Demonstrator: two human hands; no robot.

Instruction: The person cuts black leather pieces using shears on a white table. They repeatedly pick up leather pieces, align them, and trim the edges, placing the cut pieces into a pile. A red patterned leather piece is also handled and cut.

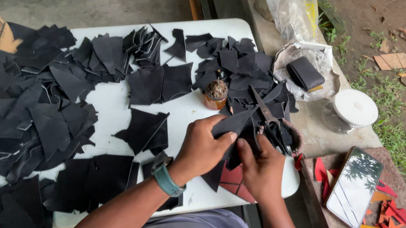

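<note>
The left hand [202,149] pinches a black leather piece [231,124] up off the bench [111,110], steadying it so the scissors [270,116] clenched in the right hand [260,166] can bite.

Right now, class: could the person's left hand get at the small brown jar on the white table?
Probably yes. The left hand sits just below the jar with bare table between them, but it first must let go of the black piece it holds.
</note>
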